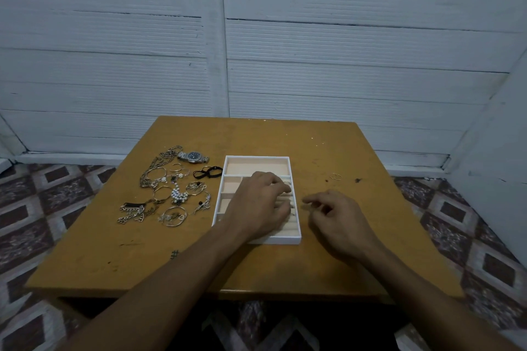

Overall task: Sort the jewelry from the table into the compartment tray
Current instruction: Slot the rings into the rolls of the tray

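Head view, looking down on a mustard-yellow table [256,265] that fills the lower middle. Near its centre, a white compartment tray [256,157]: far long compartment bare, left-hand compartments bare as far as visible, right-hand ribbed section mostly hidden under the left hand.

Left of the tray, just beside it, a spread-out jewelry pile [165,194]: chains, hoops, a pearl cluster, bangles, all tangled close together and none of it sorted yet.

Left hand [259,205] over the tray's ribbed section, fingers bent with tips down among the ridges; impossible to tell whether pinching anything. Right hand [336,216] on the table just right of the tray, forefinger reaching toward the tray wall, other fingers loosely curled; cannot tell whether holding some small piece.

At the pile's far edge, a steel wristwatch [194,156]. Between pile and tray, a black band [207,172]. Far right, well apart from everything else, a pair of thin rings [336,177] on the bare wood. Beside the left fingertips, what looks like one ring [286,183] seated in the ridges, too small to be sure.

Judging by this: barely begun. At most a ring or two placed; the whole pile, the watch, the band and the stray rings left to sort.
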Available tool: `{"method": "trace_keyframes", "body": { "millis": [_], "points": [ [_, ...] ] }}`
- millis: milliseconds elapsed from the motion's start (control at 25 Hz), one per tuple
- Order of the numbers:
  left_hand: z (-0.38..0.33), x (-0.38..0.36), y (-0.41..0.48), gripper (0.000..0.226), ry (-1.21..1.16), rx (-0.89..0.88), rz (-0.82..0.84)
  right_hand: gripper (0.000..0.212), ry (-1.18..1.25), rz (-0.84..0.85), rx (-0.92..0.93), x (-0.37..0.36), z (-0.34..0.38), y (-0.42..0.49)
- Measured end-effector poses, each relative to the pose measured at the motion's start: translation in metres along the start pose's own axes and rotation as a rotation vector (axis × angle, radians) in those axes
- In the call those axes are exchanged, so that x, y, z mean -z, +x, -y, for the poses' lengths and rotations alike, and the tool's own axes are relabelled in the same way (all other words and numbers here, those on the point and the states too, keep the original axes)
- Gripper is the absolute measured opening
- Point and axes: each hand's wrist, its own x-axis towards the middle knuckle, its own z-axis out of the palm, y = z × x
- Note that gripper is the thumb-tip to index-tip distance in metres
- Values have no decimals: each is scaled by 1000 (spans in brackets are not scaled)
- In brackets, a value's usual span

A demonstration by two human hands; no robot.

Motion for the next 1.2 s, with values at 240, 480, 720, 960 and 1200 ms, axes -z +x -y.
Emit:
{"method": "trace_keyframes", "body": {
  "millis": [240,480,720,960,1200],
  "points": [
    [-23,-25,57,36,77,-69,60,32,-114,-42,-120,22,-38,27],
    [-42,-57,111,33,179,-102,152,34,-166,-65,-224,30,-71,62],
    [-41,-74,138,33,184,-67,222,21,-136,-21,-233,31,-85,90],
    [-42,-69,158,32,23,-18,406,9,-45,34,-288,34,-87,99],
    [-46,-68,170,22,-19,44,514,5,-32,39,-293,34,-84,99]
  ]
}}
